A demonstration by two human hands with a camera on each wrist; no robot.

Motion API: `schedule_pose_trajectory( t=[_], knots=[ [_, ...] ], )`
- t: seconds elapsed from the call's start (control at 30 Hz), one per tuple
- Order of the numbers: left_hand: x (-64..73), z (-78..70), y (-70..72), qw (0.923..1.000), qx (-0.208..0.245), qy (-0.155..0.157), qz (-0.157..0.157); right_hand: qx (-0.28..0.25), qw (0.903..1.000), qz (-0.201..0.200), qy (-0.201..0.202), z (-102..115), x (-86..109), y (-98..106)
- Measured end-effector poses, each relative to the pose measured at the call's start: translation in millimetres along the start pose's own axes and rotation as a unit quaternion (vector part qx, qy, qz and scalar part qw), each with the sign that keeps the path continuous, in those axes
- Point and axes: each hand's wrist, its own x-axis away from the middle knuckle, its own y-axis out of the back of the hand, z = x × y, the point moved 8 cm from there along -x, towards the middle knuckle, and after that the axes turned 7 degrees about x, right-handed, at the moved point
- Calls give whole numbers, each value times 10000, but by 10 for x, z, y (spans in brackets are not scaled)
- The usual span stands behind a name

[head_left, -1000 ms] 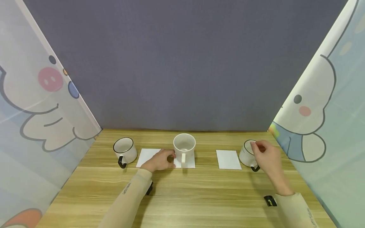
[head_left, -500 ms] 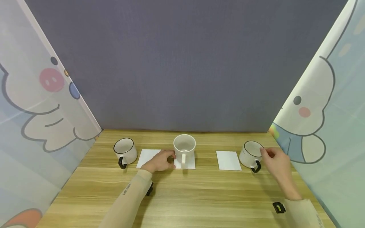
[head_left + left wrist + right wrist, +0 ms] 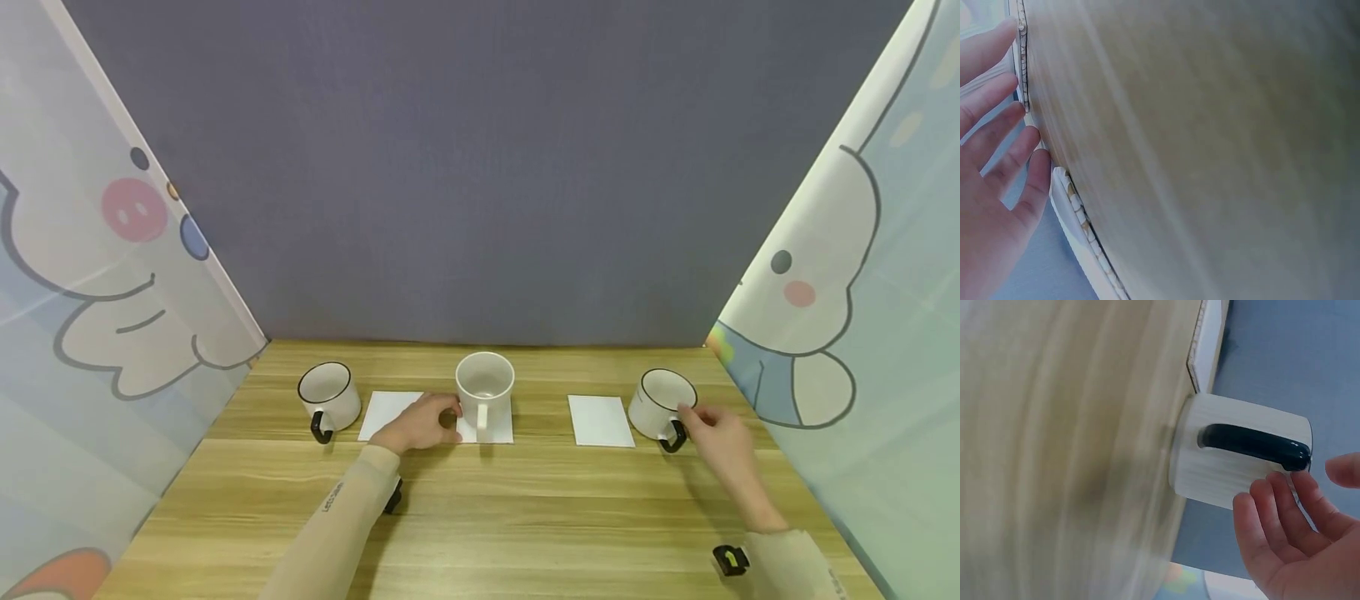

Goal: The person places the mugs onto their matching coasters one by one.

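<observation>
My left hand lies with loose fingers beside the white mug in the middle, which has a white handle. Whether it touches the mug is unclear. That mug stands on a flat white square. In the left wrist view my left hand has spread fingers near the squares' ridged edges. My right hand is by the right rim of a white mug with a black rim and handle. In the right wrist view its fingertips come close to the handle; thumb and fingers stand apart.
Another black-rimmed white mug stands at the left of the wooden table. White squares lie left and right of the middle mug. A dark grey panel rises behind; printed curtains flank the table.
My right hand has drawn back from over the right mug's rim, moving right and nearer to me, so the rim and handle now show. My left hand and the mugs have not visibly moved.
</observation>
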Motion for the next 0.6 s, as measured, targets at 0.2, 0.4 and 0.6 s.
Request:
schedule_pose_trajectory(
  t=[0.2,0.4,0.6],
  knots=[
    [-7,-8,-3,10000,0,64,2,-977,9913,713,-514,-110,49,-158],
    [-3,-8,12,9999,9,137,-2,-2179,9629,1304,-915,-188,86,-329],
    [-9,-5,8,10000,-49,-23,-23,-3732,9094,1646,-813,-170,88,-428]
  ],
)
